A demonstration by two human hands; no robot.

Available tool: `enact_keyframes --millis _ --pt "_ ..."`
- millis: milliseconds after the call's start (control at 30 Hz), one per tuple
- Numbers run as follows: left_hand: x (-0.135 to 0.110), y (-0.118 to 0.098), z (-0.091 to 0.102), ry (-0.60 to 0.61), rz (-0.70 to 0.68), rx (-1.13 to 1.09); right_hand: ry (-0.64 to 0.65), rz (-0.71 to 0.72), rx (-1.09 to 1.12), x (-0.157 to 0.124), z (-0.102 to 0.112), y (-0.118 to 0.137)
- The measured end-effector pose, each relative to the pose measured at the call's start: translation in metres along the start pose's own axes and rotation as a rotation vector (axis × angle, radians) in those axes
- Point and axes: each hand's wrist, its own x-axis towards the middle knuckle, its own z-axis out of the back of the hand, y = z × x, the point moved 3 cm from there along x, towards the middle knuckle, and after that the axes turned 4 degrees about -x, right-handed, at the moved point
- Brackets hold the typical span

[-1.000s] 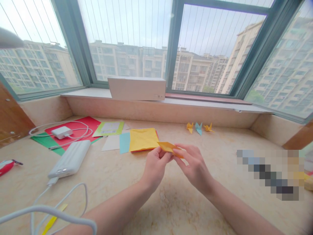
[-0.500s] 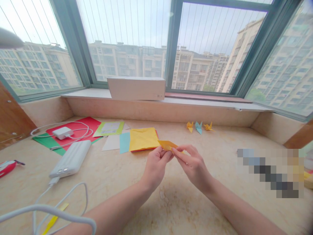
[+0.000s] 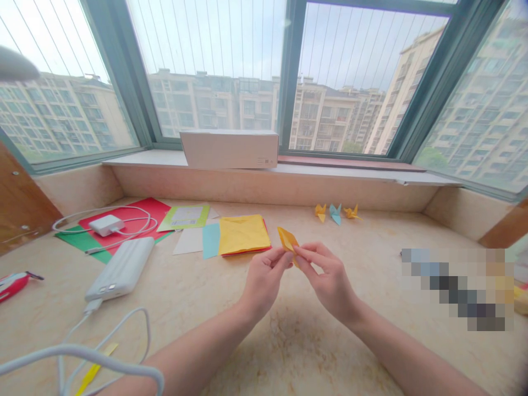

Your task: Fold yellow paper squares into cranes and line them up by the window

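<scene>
A small folded piece of yellow-orange paper (image 3: pixel 287 237) is held up between both hands, above the stone-patterned surface. My left hand (image 3: pixel 266 278) pinches its lower left side between thumb and fingers. From the right, my right hand (image 3: pixel 325 272) grips its lower edge with thumb and fingertips. The fingers hide the paper's lower part. Just left of and beyond the hands lies a stack of yellow paper (image 3: pixel 244 234) with red sheets under it. Farther back on the right stand two yellow paper cranes (image 3: pixel 320 213) and a blue paper crane (image 3: pixel 335 214).
At left, a white power bank (image 3: pixel 119 269) with cables lies near a charger (image 3: pixel 106 225) on red and green sheets. A light-green packet (image 3: pixel 184 216) and a blue sheet (image 3: pixel 210 241) lie beside the stack. A white box (image 3: pixel 230 149) stands on the sill. Something pixelated lies at right.
The folded paper has turned from lying nearly flat to standing more upright, its tip pointing up and left. Both hands stay in about the same place.
</scene>
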Motion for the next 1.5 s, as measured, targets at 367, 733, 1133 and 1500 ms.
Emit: enact_keyframes --millis 367,733,1133,1500 --pt "-0.003 -0.004 -0.001 0.069 -0.071 0.123 -0.01 -0.021 -0.011 0.0 0.002 0.007" --pt "0.0 -0.003 -0.002 0.103 -0.063 0.105 0.013 0.127 -0.071 -0.003 0.0 0.006" --pt "-0.001 0.003 -0.004 0.156 -0.089 0.138 -0.067 -0.132 0.158 -0.001 -0.001 -0.007" --pt "-0.002 -0.001 0.001 0.054 -0.138 0.346 -0.031 -0.173 0.189 -0.005 -0.006 -0.004"
